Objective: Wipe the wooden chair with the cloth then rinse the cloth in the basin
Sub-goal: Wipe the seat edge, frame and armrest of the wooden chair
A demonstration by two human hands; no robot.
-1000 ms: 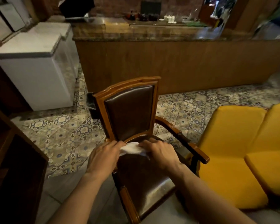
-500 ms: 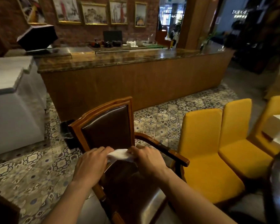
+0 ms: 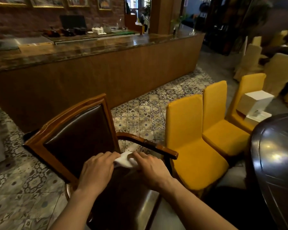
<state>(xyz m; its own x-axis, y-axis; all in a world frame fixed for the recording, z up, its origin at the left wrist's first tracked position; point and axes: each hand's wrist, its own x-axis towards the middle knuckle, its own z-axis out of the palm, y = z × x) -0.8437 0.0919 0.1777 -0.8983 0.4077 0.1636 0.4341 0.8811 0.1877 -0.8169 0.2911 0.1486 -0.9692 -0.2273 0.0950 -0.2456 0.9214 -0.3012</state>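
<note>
The wooden chair [image 3: 73, 130] with dark leather back and seat stands right below me, its backrest facing me on the left. A small white cloth [image 3: 125, 161] is held over the back of the seat, where seat meets backrest. My left hand [image 3: 96, 171] grips its left end and my right hand [image 3: 152, 170] grips its right end. Most of the cloth is covered by my fingers. No basin is in view.
Three yellow chairs [image 3: 189, 146] stand in a row right of the wooden chair. A dark round table [image 3: 276, 163] fills the right edge, with a white box [image 3: 254, 102] beyond it. A long wooden counter [image 3: 106, 72] runs across the back. The floor is patterned tile.
The view has swung up and to the right, bringing in the yellow chairs, the box and the dark table. Both hands stay on the cloth at the same spot on the chair.
</note>
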